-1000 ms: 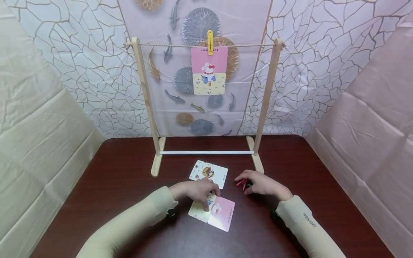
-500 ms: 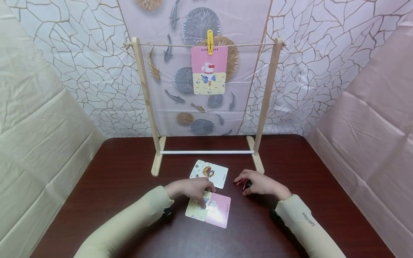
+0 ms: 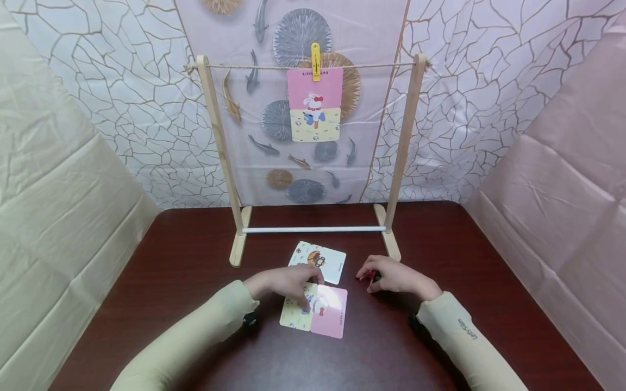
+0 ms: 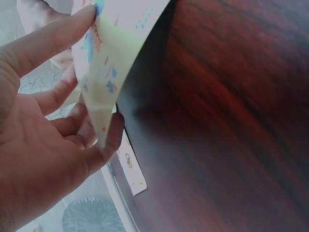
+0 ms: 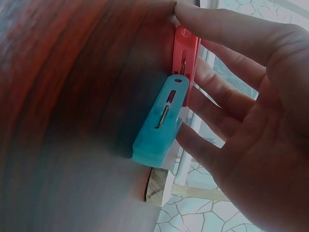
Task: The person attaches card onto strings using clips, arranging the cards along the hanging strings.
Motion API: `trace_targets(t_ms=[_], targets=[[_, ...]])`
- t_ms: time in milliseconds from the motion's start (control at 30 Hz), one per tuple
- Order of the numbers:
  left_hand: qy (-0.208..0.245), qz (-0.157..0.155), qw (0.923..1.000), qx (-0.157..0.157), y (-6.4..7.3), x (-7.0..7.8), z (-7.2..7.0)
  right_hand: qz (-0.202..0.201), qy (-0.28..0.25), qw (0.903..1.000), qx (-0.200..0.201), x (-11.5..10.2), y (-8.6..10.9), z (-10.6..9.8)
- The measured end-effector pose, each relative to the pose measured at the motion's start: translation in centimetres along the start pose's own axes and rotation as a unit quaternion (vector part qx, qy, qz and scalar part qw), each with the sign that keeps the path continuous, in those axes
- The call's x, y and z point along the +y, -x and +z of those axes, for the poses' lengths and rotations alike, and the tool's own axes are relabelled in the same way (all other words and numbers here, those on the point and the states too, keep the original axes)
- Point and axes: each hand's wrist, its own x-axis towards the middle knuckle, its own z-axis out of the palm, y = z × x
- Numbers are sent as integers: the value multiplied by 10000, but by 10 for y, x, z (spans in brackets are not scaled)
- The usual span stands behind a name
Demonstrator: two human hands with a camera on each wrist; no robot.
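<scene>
My left hand [image 3: 293,283] pinches a card [image 3: 329,310], half pale yellow and half pink, with a rabbit picture. In the left wrist view, the thumb lies over the card's printed face [image 4: 104,63], with fingers at the other side; the card stands tilted off the table. My right hand [image 3: 398,275] has its fingers curled round a red clothespin [image 5: 186,50], near the rack's right foot. Beside it, in the right wrist view, a blue clothespin [image 5: 161,121] lies against the red one. A white card with a monkey picture [image 3: 332,264] lies just beyond my left hand.
A wooden rack [image 3: 411,130] stands at the back, with a rope [image 3: 249,67] across its top and a white bar [image 3: 313,229] below. A yellow clothespin [image 3: 315,62] holds another pink and yellow rabbit card [image 3: 315,92] on the rope.
My left hand has shifted slightly left and away from me, and the rabbit card has moved with it and turned a little. The right hand stays nearly still at the clothespins.
</scene>
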Motion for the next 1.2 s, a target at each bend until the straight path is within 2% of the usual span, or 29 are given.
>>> trace_targets(t_ms=[133,300,667,1000,1200], targets=[[450,-152,9989,42,2,-3,-3,-29,81,10000,13,0,0,0],[661,-309,9972,131,5,-7,-5,-5,156,9999,5,0,-1,-1],[569,-204,9980,199,8,-14,-12,-98,202,9997,15,0,-5,-2],[437,-274,9983,280,13,-18,-17,30,127,9999,91,-4,-7,-3],[548,-330,9970,429,18,-17,-19,88,91,9997,221,-5,-7,-4]])
